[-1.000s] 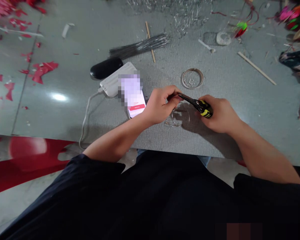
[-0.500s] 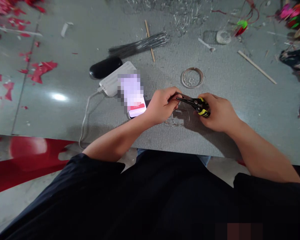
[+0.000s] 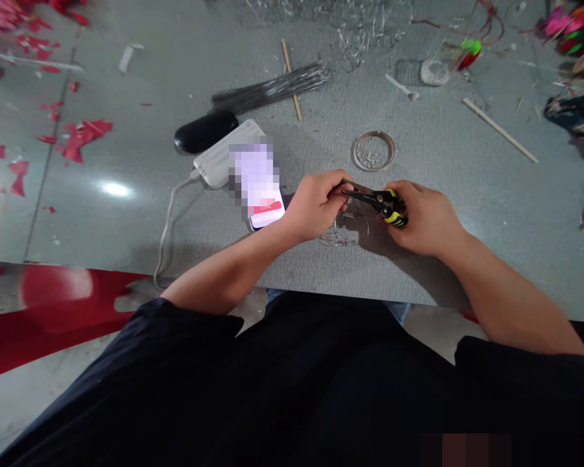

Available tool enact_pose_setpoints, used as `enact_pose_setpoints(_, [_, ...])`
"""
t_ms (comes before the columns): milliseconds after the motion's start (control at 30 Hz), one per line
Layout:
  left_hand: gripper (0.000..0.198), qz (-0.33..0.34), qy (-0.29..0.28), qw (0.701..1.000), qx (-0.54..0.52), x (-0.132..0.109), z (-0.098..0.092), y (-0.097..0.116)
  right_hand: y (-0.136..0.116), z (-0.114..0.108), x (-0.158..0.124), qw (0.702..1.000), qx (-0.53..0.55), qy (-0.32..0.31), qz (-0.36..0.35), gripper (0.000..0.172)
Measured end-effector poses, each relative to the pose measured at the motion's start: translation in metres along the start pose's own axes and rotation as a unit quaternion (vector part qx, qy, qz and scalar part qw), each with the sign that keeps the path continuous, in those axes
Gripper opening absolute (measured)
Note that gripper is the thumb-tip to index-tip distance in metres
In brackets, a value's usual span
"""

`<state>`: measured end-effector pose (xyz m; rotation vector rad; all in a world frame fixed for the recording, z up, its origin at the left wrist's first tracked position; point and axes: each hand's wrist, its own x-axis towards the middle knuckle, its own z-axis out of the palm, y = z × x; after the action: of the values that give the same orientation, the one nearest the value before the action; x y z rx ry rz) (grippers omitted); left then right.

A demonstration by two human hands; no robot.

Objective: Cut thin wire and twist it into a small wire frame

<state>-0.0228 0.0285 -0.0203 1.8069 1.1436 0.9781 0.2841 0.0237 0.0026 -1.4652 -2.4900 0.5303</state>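
Note:
My right hand [image 3: 425, 217] is closed round the yellow-and-black handles of small pliers [image 3: 382, 202], whose dark jaws point left toward my left hand [image 3: 316, 204]. My left hand is pinched at the jaw tips on something thin that I cannot make out, likely wire. Below the two hands a thin wire ring [image 3: 346, 228] lies on the grey table [image 3: 418, 272].
A phone [image 3: 263, 194] lies on a white power bank [image 3: 219, 155] with a cable, beside a black case [image 3: 205, 131]. Further back are a bundle of straight wires [image 3: 272, 87], a metal ring [image 3: 374, 151], wooden sticks [image 3: 499, 130], red paper scraps [image 3: 80, 136] and colourful pieces [image 3: 577, 32].
The hands and pliers have shifted very slightly up the table and drawn a little closer together; the pliers' jaws have levelled. Nothing else has moved.

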Motion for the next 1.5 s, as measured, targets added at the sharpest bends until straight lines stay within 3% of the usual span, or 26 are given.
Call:
enact_pose_setpoints(767, [0.019, -0.047, -0.021, 0.999, -0.002, 0.0, -0.001, 0.001, 0.0, -0.001, 0.001, 1.0, -0.019, -0.007, 0.003, 0.066])
enact_pose_setpoints(933, [0.02, -0.038, -0.02, 0.999, -0.009, 0.001, -0.001, -0.002, 0.002, -0.002, 0.001, 1.0, 0.006, -0.004, 0.009, 0.063])
enact_pose_setpoints(1167, [0.03, -0.007, -0.016, 1.0, -0.011, -0.002, -0.007, 0.011, -0.002, -0.005, 0.0, 1.0, 0.025, 0.001, 0.012, 0.061])
enact_pose_setpoints(1500, [0.027, 0.011, -0.013, 1.0, -0.013, -0.003, -0.008, 0.011, -0.007, -0.01, 0.0, 0.998, 0.052, -0.006, 0.019, 0.054])
